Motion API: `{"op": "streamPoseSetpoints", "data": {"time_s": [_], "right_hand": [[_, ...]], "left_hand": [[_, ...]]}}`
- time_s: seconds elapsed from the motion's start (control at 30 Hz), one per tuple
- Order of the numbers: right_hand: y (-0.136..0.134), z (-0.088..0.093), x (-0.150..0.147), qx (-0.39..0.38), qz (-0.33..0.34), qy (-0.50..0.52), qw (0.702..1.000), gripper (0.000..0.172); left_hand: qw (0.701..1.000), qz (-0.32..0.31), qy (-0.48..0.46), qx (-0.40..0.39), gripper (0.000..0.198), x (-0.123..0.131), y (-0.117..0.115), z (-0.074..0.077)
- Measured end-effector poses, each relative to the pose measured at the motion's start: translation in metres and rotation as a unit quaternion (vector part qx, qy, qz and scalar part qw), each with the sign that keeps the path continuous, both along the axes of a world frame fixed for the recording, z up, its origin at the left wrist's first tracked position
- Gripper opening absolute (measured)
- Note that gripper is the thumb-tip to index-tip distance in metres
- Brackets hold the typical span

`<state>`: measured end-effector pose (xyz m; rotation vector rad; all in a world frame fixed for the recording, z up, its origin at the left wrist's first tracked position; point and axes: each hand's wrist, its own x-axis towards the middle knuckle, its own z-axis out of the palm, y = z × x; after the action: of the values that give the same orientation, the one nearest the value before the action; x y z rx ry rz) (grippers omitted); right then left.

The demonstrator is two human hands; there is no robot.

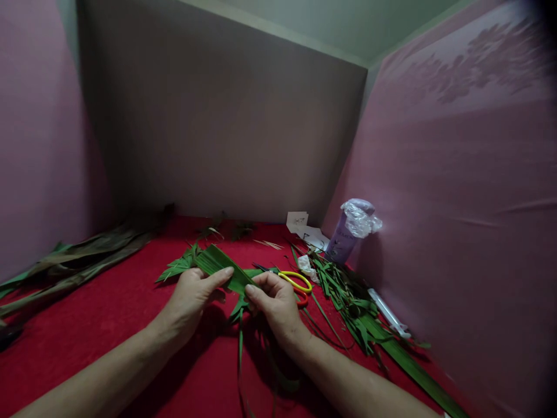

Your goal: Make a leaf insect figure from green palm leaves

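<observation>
A broad green palm leaf strip (pixel 218 264) is stretched between my two hands, above the red cloth. My left hand (pixel 194 296) pinches its left part, thumb on top. My right hand (pixel 275 302) grips the lower right end between thumb and fingers. Thin strips of leaf hang below my right hand. Just beyond that hand lie scissors (pixel 296 281) with yellow and red handles, partly hidden by it. A cut, fringed leaf piece (pixel 179 265) rests behind my left hand.
Leaf scraps (pixel 343 290) lie heaped on the right, beside a purple container (pixel 346 235) topped with clear plastic. Thin sticks (pixel 267 244) and white papers (pixel 311 235) lie at the back. Long dried leaves (pixel 96 255) stretch along the left. Pink walls (pixel 456 220) flank the red cloth (pixel 130 302).
</observation>
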<state>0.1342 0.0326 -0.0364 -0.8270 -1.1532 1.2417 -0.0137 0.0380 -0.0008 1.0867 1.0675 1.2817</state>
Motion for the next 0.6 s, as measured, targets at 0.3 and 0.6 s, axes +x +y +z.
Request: {"op": "streamPoseSetpoints", "data": {"time_s": [0.3,0.6], "right_hand": [[-0.001,-0.002,-0.001,0.002,-0.003,0.007,1.000,0.019],[0.021,0.028,0.041,0.125,-0.124,-0.445,0.878,0.026]], "left_hand": [[0.998,-0.013,-0.062,-0.018,0.021,0.000,0.003,-0.006],[0.998,0.068,0.006,-0.009,0.020,-0.007,0.012,-0.008]]}}
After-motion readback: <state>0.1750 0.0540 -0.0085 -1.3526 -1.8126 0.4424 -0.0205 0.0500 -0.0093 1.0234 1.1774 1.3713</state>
